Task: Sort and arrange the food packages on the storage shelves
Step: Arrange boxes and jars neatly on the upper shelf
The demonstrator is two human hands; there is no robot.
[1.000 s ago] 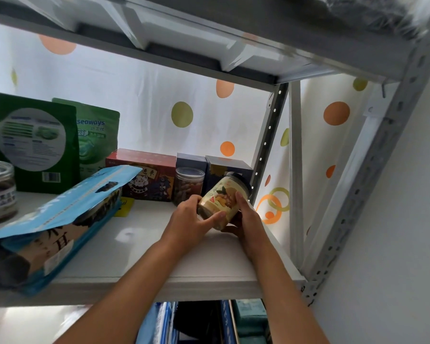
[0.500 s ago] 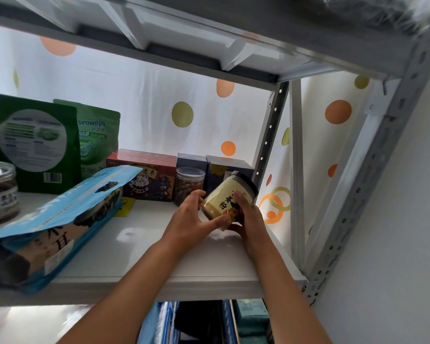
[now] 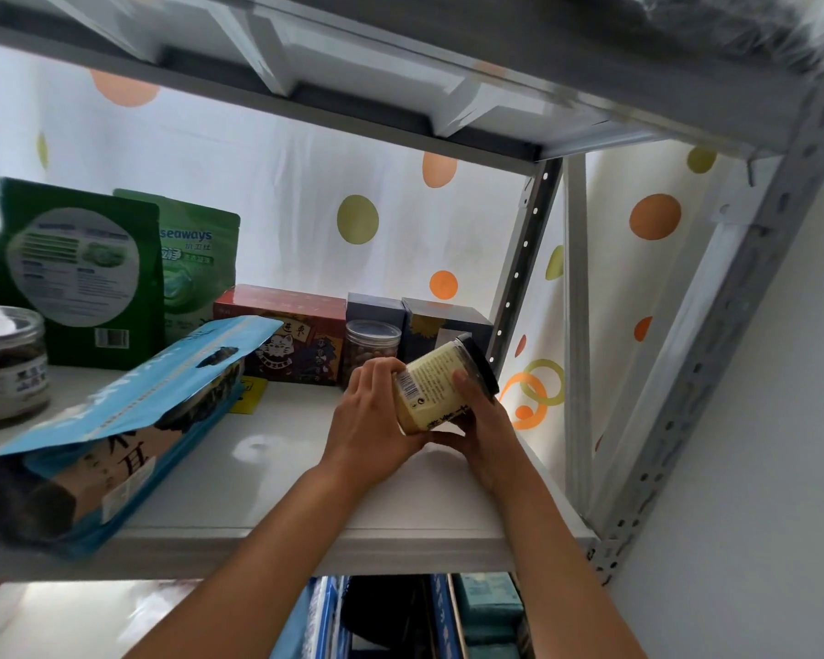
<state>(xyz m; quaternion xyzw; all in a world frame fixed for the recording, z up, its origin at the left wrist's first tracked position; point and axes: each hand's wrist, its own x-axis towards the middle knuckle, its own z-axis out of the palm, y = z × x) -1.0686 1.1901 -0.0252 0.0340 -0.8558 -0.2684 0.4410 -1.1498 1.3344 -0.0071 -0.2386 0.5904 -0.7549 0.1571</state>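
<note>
Both hands hold one jar — pale yellow contents, a cream label with small print and a barcode turned toward the camera, black lid tipped up and to the right. The left hand curls round its base end; the right hand cups it from below. The jar is lifted above the white shelf, just in front of a clear nut tub.

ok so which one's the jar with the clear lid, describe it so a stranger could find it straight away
Start at the white shelf and go to its back row, right of the red box and left of two dark boxes. The small clear jar stands upright there, behind the left hand. Unlike the black-lidded jar held in both hands, it has a see-through lid and round brown contents.
</note>
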